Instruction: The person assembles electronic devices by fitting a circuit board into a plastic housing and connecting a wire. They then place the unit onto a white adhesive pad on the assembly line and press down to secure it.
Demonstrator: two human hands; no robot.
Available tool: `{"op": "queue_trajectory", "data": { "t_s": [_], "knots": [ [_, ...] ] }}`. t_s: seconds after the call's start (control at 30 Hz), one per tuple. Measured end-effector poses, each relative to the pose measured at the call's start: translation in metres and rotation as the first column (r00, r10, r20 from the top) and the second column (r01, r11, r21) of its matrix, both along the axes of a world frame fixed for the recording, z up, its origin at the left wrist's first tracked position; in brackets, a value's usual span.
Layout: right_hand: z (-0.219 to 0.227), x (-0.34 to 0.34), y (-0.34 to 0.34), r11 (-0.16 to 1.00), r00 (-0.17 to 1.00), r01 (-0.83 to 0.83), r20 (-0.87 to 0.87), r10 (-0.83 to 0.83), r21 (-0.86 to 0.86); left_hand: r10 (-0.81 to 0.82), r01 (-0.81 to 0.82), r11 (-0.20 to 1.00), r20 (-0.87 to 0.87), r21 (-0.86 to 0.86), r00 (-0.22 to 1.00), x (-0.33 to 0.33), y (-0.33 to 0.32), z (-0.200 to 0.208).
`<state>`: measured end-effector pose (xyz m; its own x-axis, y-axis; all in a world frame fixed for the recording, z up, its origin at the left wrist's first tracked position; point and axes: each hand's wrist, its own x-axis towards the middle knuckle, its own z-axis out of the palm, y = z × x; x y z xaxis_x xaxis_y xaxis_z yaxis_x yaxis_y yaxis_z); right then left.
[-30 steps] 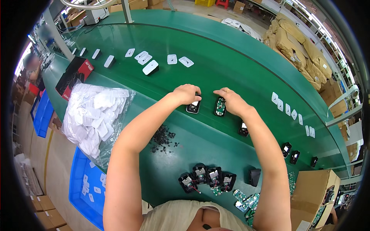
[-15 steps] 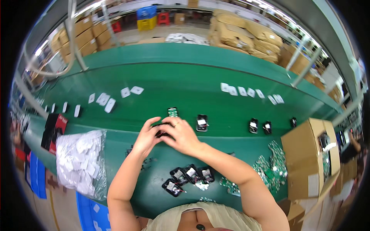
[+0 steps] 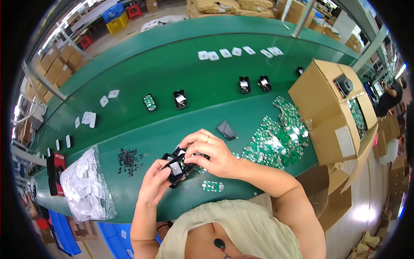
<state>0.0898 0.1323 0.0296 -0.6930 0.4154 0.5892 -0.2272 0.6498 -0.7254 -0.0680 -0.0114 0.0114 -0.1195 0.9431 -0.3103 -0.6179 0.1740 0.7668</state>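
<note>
My left hand [image 3: 156, 179] is closed around an open black plastic housing [image 3: 176, 169] with a pale, silvery block inside, tilted over the near bench. The thumb lies along its near side. My right hand [image 3: 211, 153] reaches in from the right. Its thumb and fingers are pinched together at the housing's right edge; what lies between the fingertips is hidden. More black housings show partly under and behind the held one. Just below my right hand lies a single green circuit board [image 3: 213, 186]. A dark flat plastic piece [image 3: 226, 129] rests beyond the right hand.
Loose circuit boards [image 3: 276, 142] are heaped right, before a cardboard box [image 3: 332, 116]. Small black parts [image 3: 129, 162] and a bag of white pieces [image 3: 88, 185] lie left. The green belt [image 3: 129, 114] carries a housing with a board [image 3: 149, 102], more housings [image 3: 180, 99] and white covers [image 3: 225, 53].
The view has turned. My hands have come back from the belt's edge to the housings on the near bench, and my left hand now grips one. The housing with the green board sits on the belt.
</note>
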Motion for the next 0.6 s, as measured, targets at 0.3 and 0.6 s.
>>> {"op": "queue_trajectory", "data": {
  "t_s": [0.3,0.6],
  "knots": [
    [0.002,0.073,0.014,0.99,0.989,-0.002,0.145,0.022,-0.142,-0.26,0.256,0.963,0.039,0.089,0.965,0.051,-0.014,-0.007],
    [-0.032,0.142,0.189,0.571,0.272,0.599,0.529,-0.804,0.561,0.108,-0.108,0.993,0.004,0.056,0.994,0.038,-0.021,-0.024]
  ]
}}
